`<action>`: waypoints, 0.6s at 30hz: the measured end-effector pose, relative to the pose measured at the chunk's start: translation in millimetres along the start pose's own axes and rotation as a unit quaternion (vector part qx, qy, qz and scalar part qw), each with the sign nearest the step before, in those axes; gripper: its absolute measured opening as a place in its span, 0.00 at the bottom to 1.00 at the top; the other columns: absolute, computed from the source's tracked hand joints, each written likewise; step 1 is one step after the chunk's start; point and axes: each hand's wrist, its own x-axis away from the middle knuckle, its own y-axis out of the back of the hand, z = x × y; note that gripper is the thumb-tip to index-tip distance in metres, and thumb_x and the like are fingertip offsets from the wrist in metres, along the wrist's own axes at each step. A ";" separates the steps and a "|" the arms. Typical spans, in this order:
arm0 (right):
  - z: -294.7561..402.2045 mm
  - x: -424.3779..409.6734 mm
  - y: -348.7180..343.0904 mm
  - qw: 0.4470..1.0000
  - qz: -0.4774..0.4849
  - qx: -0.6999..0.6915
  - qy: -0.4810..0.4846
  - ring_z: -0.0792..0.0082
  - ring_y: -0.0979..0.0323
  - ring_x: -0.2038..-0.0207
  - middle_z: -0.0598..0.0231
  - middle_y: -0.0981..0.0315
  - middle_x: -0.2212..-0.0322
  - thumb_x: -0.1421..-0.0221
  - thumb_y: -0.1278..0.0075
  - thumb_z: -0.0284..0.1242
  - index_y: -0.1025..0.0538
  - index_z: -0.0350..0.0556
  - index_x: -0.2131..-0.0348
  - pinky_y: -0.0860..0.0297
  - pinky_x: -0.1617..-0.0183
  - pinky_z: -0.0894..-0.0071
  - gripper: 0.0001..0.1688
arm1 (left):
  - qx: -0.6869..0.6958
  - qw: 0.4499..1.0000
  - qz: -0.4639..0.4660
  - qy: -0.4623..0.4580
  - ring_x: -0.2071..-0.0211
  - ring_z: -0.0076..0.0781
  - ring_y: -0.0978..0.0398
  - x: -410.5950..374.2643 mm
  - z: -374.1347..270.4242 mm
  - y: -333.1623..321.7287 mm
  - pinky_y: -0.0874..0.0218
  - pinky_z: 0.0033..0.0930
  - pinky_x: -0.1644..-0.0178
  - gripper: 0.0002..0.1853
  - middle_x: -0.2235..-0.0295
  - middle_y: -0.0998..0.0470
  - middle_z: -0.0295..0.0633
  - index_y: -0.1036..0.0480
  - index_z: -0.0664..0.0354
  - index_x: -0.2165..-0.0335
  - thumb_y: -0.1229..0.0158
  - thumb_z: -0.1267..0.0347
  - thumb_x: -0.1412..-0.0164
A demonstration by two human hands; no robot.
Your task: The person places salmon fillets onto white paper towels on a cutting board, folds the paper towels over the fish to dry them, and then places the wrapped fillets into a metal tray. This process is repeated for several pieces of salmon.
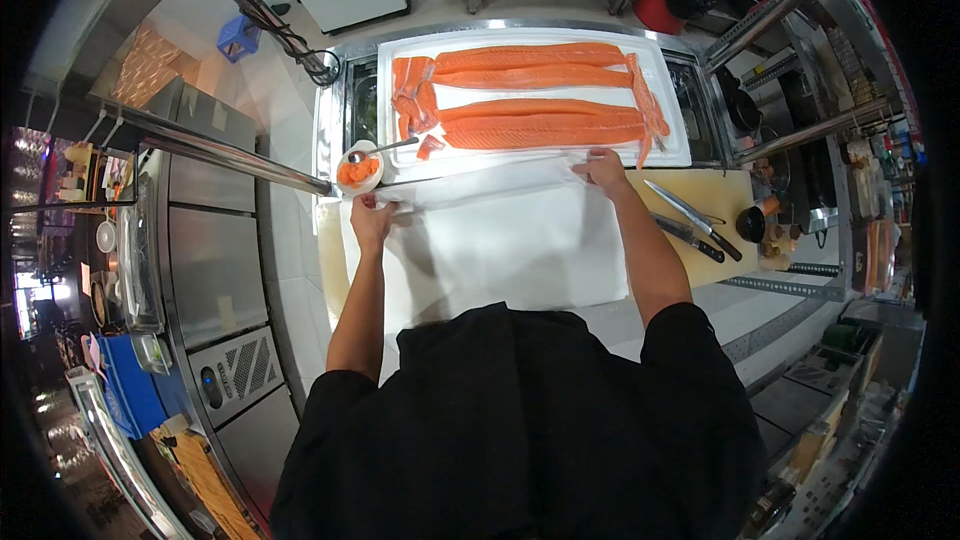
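Observation:
A large white sheet (pixel 517 247), which looks like paper, covers much of the yellowish cutting board (pixel 720 191) in front of me. My left hand (pixel 372 221) pinches its far left corner, just below a white bowl (pixel 352 184) of orange fish pieces with a spoon in it. At the far right corner, my right hand (pixel 602 171) grips the same sheet. The far edge is folded or raised between my hands. Beyond it, a white tray (pixel 517 94) holds several long salmon fillets (pixel 547 127), with trimmed strips at both ends.
Two knives lie on the board at right, a long slim one (pixel 679 206) and a broader one (pixel 679 231). A small black bowl (pixel 750 225) sits beyond them. Metal posts (pixel 232 157) rise on both sides of the work surface. A steel refrigerated cabinet (pixel 217 270) stands at left.

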 end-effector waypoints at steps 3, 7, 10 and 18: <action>12.4 -2.8 1.3 0.989 0.106 0.105 0.000 0.70 0.26 0.69 0.64 0.24 0.68 0.62 0.28 0.25 0.22 0.41 0.60 0.28 0.65 0.69 0.27 | 0.022 1.000 0.022 -0.002 0.57 0.40 0.21 -1.2 -4.1 2.5 0.30 0.36 0.50 0.34 0.59 0.20 0.49 0.27 0.69 0.55 0.23 0.64 0.60; 7.1 -3.0 7.9 0.938 0.078 0.312 0.133 0.57 0.23 0.60 0.55 0.20 0.63 0.63 0.30 0.28 0.22 0.43 0.55 0.27 0.55 0.60 0.32 | 0.071 0.986 0.149 -0.031 0.55 0.42 0.22 -5.7 4.5 8.4 0.30 0.38 0.50 0.32 0.57 0.21 0.50 0.25 0.67 0.56 0.23 0.65 0.61; 21.0 18.5 -3.5 0.923 0.079 0.321 0.197 0.51 0.22 0.60 0.50 0.21 0.64 0.57 0.34 0.32 0.24 0.43 0.57 0.28 0.56 0.58 0.27 | -0.007 0.979 0.171 -0.107 0.54 0.47 0.23 -5.1 13.5 19.1 0.31 0.42 0.48 0.30 0.56 0.22 0.53 0.23 0.64 0.56 0.25 0.67 0.61; 22.9 21.8 1.7 0.755 0.167 0.519 0.363 0.44 0.25 0.55 0.48 0.22 0.61 0.51 0.42 0.29 0.19 0.45 0.59 0.28 0.48 0.51 0.17 | -0.183 0.916 0.268 -0.237 0.47 0.51 0.27 18.3 -23.1 37.5 0.34 0.45 0.44 0.31 0.51 0.24 0.50 0.28 0.56 0.48 0.35 0.77 0.56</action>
